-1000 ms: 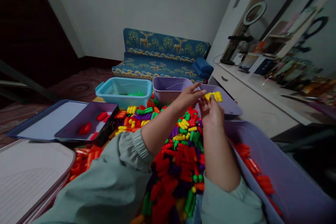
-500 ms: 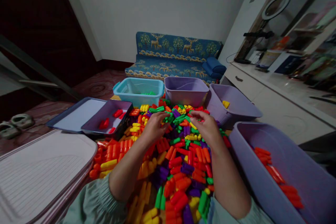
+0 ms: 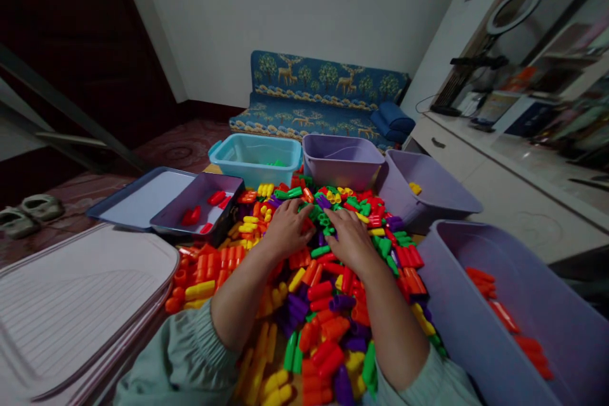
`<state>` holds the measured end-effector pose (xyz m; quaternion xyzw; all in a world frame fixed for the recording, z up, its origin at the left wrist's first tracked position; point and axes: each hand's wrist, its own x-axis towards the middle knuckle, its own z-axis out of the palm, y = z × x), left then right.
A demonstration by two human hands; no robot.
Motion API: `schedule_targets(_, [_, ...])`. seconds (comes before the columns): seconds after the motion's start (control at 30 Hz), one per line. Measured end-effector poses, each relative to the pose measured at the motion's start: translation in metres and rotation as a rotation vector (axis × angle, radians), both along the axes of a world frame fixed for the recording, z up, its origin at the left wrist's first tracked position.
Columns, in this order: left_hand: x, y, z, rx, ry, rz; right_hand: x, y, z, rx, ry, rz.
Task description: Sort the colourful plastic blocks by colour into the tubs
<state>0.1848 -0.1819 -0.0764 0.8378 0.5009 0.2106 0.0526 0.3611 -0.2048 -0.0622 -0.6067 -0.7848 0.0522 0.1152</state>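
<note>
A wide heap of plastic pieces in red, orange, yellow, green and purple [image 3: 328,292] covers the middle of the table. Both hands rest on its upper part, a short gap apart. My left hand [image 3: 290,228] lies palm down with its fingers spread over green and red pieces. To its right, my right hand [image 3: 349,238] reaches inward, fingers apart, at a cluster of green pieces [image 3: 325,222]. Neither hand is seen gripping a piece, though the undersides of both are hidden.
Behind the heap stand a light blue bin [image 3: 257,174] and a purple bin [image 3: 342,171]. More purple bins [image 3: 428,203] [image 3: 442,279] line the right. A dark tray [image 3: 164,228] with red pieces and a white lid [image 3: 85,304] lie left. A patterned sofa [image 3: 328,85] is beyond.
Both hands have lowered onto the heap. My right hand has moved left, closer to my left hand, and its fingers now point inward over the pieces. The view has shifted slightly.
</note>
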Motion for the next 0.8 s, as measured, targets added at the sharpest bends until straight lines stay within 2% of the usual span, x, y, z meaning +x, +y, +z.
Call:
schedule_targets(0.17, [-0.0013,-0.0028,0.0051,-0.003,0.001,0.037,-0.0022,-0.0022,0.0039,-0.007,-0.010,0.024])
schedule_targets(0.43, [-0.0043,-0.0038,-0.0002,-0.027,0.004,-0.020,-0.0033,-0.0031,0.0016,-0.057,0.004,0.039])
schedule_targets(0.7, [-0.0080,-0.0028,-0.0008,0.003,-0.145,-0.085,-0.0020,-0.0009,-0.0025,-0.055,0.111,0.092])
schedule_targets(0.8, [-0.0084,-0.0018,-0.0015,-0.001,-0.209,-0.140,-0.0025,-0.0015,0.0000,-0.055,0.153,0.057])
